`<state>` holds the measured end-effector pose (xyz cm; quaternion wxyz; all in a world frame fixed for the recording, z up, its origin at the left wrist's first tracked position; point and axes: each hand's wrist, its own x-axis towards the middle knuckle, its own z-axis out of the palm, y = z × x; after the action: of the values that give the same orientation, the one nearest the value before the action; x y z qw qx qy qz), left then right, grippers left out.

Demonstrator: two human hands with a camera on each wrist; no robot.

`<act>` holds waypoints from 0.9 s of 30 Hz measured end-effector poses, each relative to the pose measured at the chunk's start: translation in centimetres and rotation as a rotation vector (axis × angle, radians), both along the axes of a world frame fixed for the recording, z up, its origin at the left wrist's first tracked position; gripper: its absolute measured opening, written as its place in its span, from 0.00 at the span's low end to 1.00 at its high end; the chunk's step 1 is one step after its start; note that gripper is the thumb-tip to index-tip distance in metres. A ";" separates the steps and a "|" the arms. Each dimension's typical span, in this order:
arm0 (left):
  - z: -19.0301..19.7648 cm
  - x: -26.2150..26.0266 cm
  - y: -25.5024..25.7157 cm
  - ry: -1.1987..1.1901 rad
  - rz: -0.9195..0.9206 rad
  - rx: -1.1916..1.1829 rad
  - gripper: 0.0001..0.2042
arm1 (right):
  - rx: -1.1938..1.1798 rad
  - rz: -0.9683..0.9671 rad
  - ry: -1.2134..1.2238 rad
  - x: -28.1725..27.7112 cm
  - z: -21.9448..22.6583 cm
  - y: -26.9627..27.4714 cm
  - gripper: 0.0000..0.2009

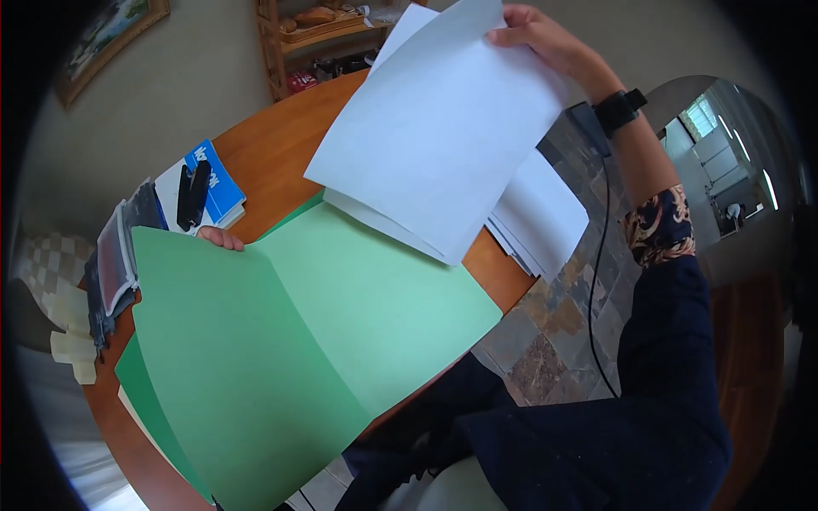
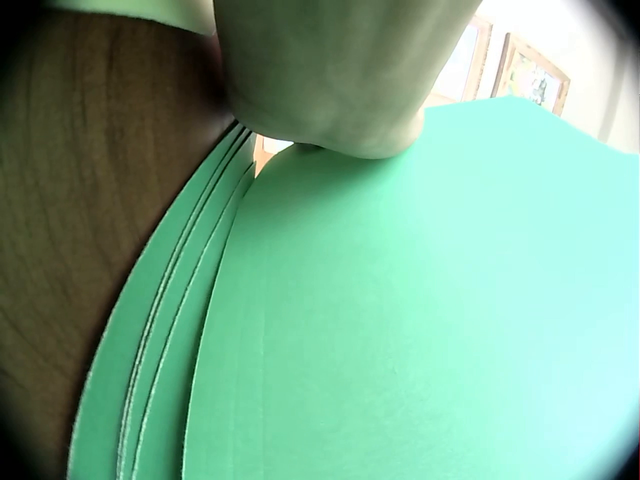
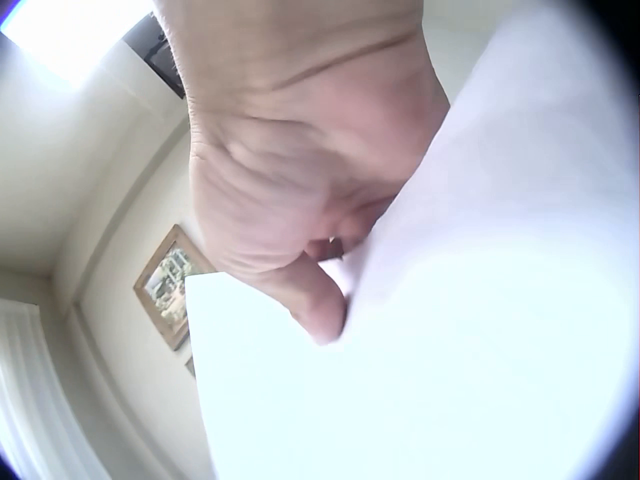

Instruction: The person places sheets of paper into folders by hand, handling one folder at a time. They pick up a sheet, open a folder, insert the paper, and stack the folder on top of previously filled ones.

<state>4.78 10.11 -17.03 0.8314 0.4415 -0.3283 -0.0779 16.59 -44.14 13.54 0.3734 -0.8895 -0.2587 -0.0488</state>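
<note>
An open green folder (image 1: 375, 289) lies over the table, its left flap (image 1: 230, 341) raised. My left hand (image 1: 221, 238) holds that flap at its top edge, most of the hand hidden behind it; in the left wrist view the hand (image 2: 340, 80) is over the green flap (image 2: 400, 300), beside several green folder edges. My right hand (image 1: 550, 47) pinches white sheets (image 1: 434, 128) by their upper corner, above the folder's right side. In the right wrist view, the thumb and fingers of the right hand (image 3: 300, 200) grip the white paper (image 3: 450, 350).
More white paper (image 1: 545, 213) lies at the table's right edge. A black stapler (image 1: 194, 196) rests on a blue and white pack (image 1: 223, 183) at the back left, near a clear-fronted pouch (image 1: 115, 260). A black cable (image 1: 596, 281) hangs at the right.
</note>
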 end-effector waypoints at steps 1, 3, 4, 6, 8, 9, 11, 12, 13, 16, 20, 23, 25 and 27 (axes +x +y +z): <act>-0.3 0.2 0.1 0.003 -0.006 0.002 0.19 | 0.002 -0.006 0.003 0.0 0.7 -1.7 0.15; -0.9 0.8 0.4 -0.059 0.012 -0.013 0.19 | -0.262 -0.078 0.000 -0.5 2.3 -3.9 0.14; -1.2 1.2 0.7 -0.060 0.009 -0.014 0.19 | -0.262 -0.081 -0.001 -0.6 2.3 -4.8 0.14; -1.2 1.2 1.1 -0.023 -0.065 -0.014 0.20 | -0.810 -0.220 0.075 -0.9 2.8 -5.6 0.16; -0.1 0.6 0.4 -0.022 -0.053 -0.009 0.20 | -0.864 -0.234 0.059 -2.4 1.6 -4.4 0.14; 0.4 0.3 0.2 -0.023 -0.045 -0.001 0.19 | -0.913 -0.251 0.043 -2.7 0.9 -3.8 0.12; 0.4 0.6 0.4 -0.025 -0.081 0.001 0.19 | -0.961 -0.216 -0.017 -0.8 -2.0 -3.9 0.14; 0.4 0.7 0.5 -0.025 -0.123 -0.002 0.19 | -1.012 -0.186 -0.074 -0.1 -3.5 -3.8 0.17; 0.4 0.4 0.4 -0.024 -0.124 -0.001 0.19 | -0.999 -0.154 -0.067 -0.1 -4.7 -2.9 0.15; 0.7 0.0 0.2 0.010 -0.084 -0.010 0.19 | -1.054 -0.069 -0.062 -0.1 -7.4 -0.2 0.16; 0.9 -0.4 0.0 -0.006 -0.028 0.000 0.18 | -0.912 -0.106 -0.076 0.2 -9.0 0.3 0.18; -1.9 2.0 0.7 -0.046 -0.076 -0.046 0.17 | -0.848 -0.121 -0.147 -1.1 -7.7 2.2 0.21; -2.7 3.0 1.3 -0.054 -0.148 -0.094 0.17 | -0.899 0.002 -0.229 -2.5 -6.4 4.1 0.20; -0.6 -0.2 0.1 0.029 -0.081 -0.093 0.16 | -0.874 0.070 -0.052 -4.7 -5.0 8.2 0.17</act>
<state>4.60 10.21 -17.61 0.8518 0.3878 -0.3371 -0.1023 11.90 -35.91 8.52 -0.0431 -0.9531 -0.2943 0.0556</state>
